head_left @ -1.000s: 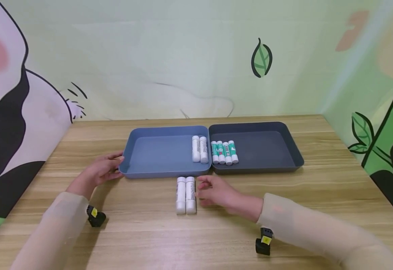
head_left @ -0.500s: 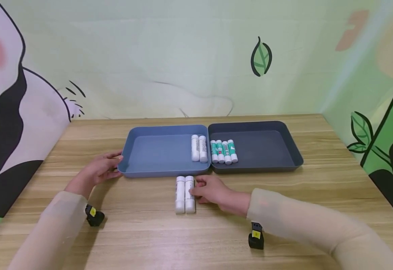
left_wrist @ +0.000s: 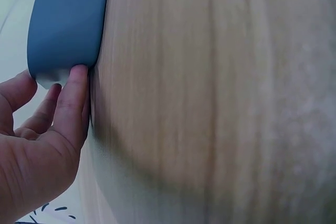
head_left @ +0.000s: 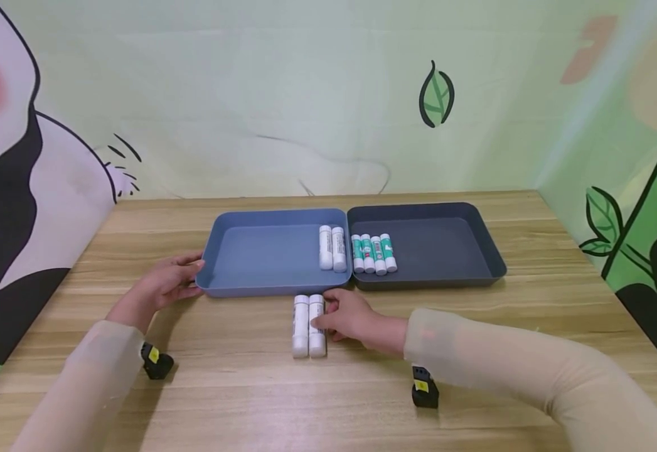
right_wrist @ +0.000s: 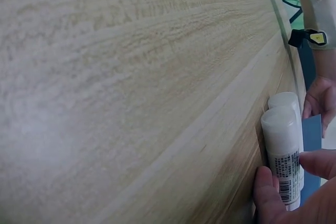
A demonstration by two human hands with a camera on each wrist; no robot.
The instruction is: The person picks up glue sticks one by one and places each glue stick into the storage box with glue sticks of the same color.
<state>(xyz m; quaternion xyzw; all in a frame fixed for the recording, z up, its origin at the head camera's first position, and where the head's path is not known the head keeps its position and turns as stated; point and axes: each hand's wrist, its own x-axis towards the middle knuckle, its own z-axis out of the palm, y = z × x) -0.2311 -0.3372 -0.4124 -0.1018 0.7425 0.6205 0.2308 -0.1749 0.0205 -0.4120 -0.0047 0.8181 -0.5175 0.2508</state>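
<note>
Two white glue sticks [head_left: 300, 326] lie side by side on the table in front of the trays. My right hand [head_left: 353, 316] pinches the right-hand glue stick [head_left: 317, 344], which still lies on the table. In the right wrist view, my thumb [right_wrist: 320, 163] is on its upper side and a finger [right_wrist: 266, 192] on its table side, by the printed label. My left hand [head_left: 165, 285] touches the left end of the blue tray [head_left: 260, 290]. Its fairly straight fingers [left_wrist: 71, 98] rest against the tray's end wall in the left wrist view.
Two more white glue sticks [head_left: 331, 248] lie at the right end of the blue tray. A dark grey tray [head_left: 435, 251] adjoins it on the right, with several smaller green-and-white glue sticks [head_left: 373, 253] at its left end. Behind the wooden table [head_left: 238, 402] stands a printed wall.
My right hand has moved left from beside the pair of glue sticks, and its thumb and fingers have closed on the right-hand one. The left hand stays at the blue tray.
</note>
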